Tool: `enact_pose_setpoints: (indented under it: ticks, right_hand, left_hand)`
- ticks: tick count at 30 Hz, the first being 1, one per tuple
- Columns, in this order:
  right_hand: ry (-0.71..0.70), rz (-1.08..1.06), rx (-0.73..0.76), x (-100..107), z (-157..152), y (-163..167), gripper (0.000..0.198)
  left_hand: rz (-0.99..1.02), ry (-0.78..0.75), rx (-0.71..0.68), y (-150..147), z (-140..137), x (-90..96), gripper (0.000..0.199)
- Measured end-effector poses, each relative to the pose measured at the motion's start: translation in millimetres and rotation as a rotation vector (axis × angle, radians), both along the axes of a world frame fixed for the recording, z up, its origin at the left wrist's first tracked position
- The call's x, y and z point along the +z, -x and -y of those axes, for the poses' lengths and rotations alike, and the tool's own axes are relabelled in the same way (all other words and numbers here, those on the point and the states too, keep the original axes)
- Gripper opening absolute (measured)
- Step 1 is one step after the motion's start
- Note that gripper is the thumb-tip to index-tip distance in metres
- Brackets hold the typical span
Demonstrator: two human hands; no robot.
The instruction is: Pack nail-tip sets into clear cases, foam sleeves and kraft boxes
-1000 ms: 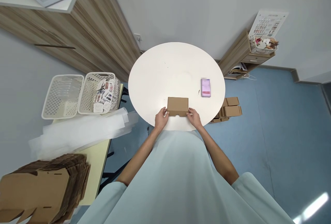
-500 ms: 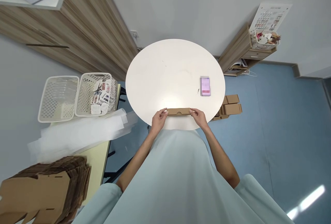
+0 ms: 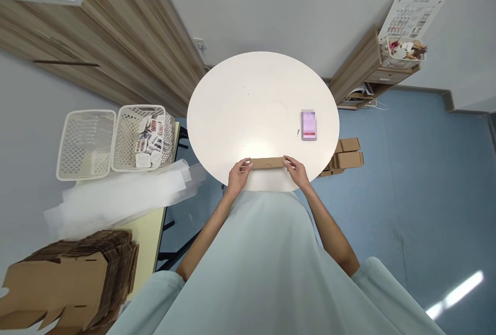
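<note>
A small brown cardboard box is held level near the close edge of the white oval table. Its long side faces me, with a faint half-round notch in the middle. My left hand is closed on the box's left end, thumb and fingers pinching the corner. At the opposite end, my right hand grips the right corner in the same way. Whether the box touches the tabletop I cannot tell. A blurred pink-purple rectangular item lies on the table's right side, beyond my right hand.
To the left, a side table carries white plastic baskets, one with printed packets, white translucent sheets and stacked flat cardboard. Brown boxes are piled right of the oval table. A wooden cabinet stands against the wall.
The box's front now looks closed, where a dark gap and a clear notch showed before. Both hands keep hold of its ends. The view has shifted slightly.
</note>
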State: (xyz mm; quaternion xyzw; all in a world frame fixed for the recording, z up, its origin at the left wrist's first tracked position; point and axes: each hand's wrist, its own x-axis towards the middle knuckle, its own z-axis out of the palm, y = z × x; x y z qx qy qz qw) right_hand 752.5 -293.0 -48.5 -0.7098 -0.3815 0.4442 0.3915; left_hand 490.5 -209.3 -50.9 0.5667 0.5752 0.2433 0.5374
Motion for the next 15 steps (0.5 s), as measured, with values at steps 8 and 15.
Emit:
enact_pose_setpoints:
  ticks: [8,15]
  right_hand:
    - [-0.003,-0.023,-0.038,-1,-6,2,0.055]
    - [-0.016,-0.035,-0.057,-3,-3,4,0.054]
  left_hand:
    - [0.000,0.009,-0.039,0,-13,-1.2,0.037]
    - [0.008,0.019,-0.011,-2,-8,-4.8,0.040]
